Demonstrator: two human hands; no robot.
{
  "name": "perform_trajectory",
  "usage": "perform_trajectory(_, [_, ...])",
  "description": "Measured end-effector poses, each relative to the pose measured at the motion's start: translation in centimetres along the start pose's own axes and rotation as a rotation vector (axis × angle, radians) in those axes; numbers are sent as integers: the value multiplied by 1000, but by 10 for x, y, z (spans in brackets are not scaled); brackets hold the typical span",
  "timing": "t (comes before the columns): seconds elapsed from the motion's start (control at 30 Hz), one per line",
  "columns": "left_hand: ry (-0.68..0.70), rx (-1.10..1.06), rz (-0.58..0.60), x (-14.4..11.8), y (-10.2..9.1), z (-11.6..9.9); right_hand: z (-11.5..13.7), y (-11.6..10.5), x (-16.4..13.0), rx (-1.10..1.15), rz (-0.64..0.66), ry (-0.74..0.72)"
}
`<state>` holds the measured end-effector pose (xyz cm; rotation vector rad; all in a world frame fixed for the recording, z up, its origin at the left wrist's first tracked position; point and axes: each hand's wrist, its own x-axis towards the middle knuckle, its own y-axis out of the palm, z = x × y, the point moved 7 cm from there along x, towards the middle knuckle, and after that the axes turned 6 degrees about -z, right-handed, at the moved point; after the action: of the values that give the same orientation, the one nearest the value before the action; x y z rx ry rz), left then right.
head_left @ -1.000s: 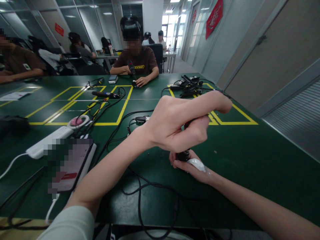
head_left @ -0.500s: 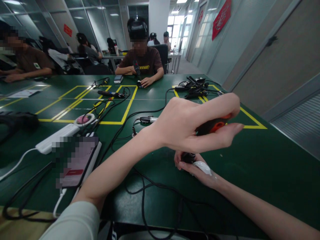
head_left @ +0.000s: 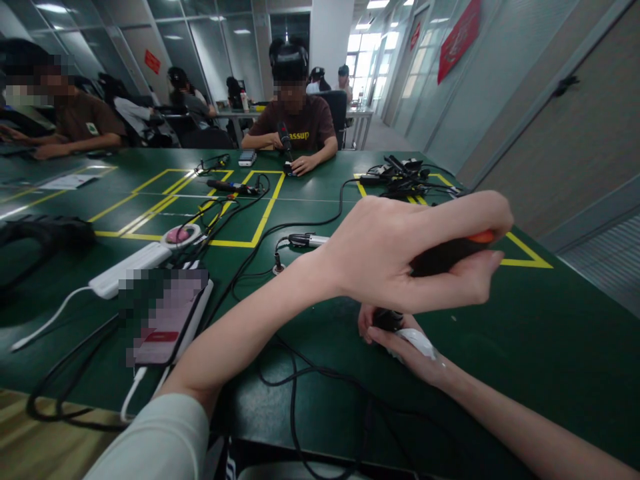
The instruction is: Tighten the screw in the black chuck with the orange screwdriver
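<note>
My left hand [head_left: 400,257] is raised over the table, its fingers closed around a black handle with an orange part [head_left: 447,257]. The rest of that handled thing is hidden by the hand. Lower down and partly behind it, my right hand [head_left: 400,340] is closed around a dark, roughly cylindrical object [head_left: 389,319], whose kind I cannot make out. A crumpled white, film-like piece [head_left: 420,343] lies against the heel of my right hand. The dark object sits just below my left hand; whether the two held things touch is hidden.
The green table [head_left: 540,347] carries a phone [head_left: 173,317], a white power strip [head_left: 131,268] and looping black cables [head_left: 310,367]. A silver-and-black pen-like tool [head_left: 309,240] lies behind my left forearm. Farther back are a pile of black tools [head_left: 400,175] and a seated person [head_left: 305,127] holding a tool.
My view has turned slightly left, so the scene sits farther right. My left hand has tilted a little, showing less orange. Both hands keep hold of their objects.
</note>
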<state>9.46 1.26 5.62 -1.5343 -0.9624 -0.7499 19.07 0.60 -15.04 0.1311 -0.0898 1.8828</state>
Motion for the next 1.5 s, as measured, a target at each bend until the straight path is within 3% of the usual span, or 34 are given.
perform_trajectory(0.33, [39,31,-123,-1,-3,1,2,13,-7,49,80,-43])
perform_trajectory(0.67, [-66,-65,90,-3,7,4,2,13,-5,58,71,-12])
perform_trajectory(0.87, [-8,-198,35,-1,0,-3,8,15,-4,42,78,-34])
perform_trajectory(1.0, [-17,-147,-43,0,-4,-2,10,16,-3,51,74,-54])
perform_trajectory(1.17, [15,-36,-37,-1,-5,-2,9,16,-3,51,71,-43])
perform_trajectory(1.5, [3,-73,-31,1,-5,-5,8,15,-4,63,72,-42])
